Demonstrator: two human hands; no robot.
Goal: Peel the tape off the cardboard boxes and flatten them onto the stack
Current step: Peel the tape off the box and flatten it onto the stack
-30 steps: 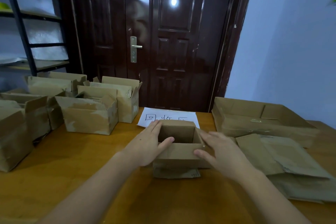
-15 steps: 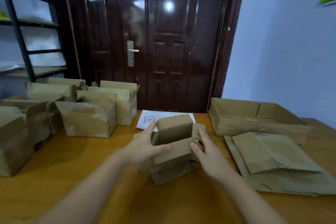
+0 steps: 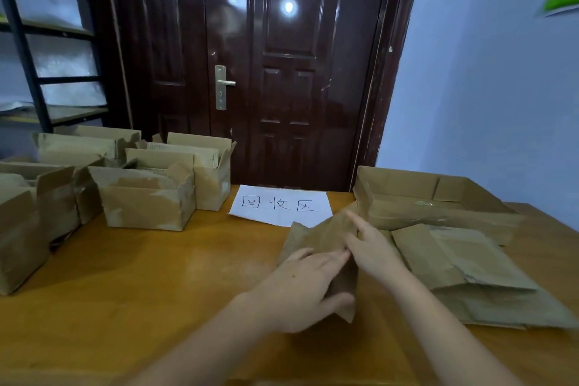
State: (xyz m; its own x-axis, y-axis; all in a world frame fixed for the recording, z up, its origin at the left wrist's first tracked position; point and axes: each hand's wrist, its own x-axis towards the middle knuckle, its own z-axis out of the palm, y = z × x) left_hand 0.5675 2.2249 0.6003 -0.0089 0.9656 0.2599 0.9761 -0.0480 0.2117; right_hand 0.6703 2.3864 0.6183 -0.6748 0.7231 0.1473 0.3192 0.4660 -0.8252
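We're pinching the collapsed box between left hand, thumb under and fingers flat on top, and right hand pressing its right side, keeping it flat beside the stack to its right, ready to slide over

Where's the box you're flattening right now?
In the head view the collapsed box is right of centre on the table, between both hands, just in front of the paper sign and left of the flattened stack.
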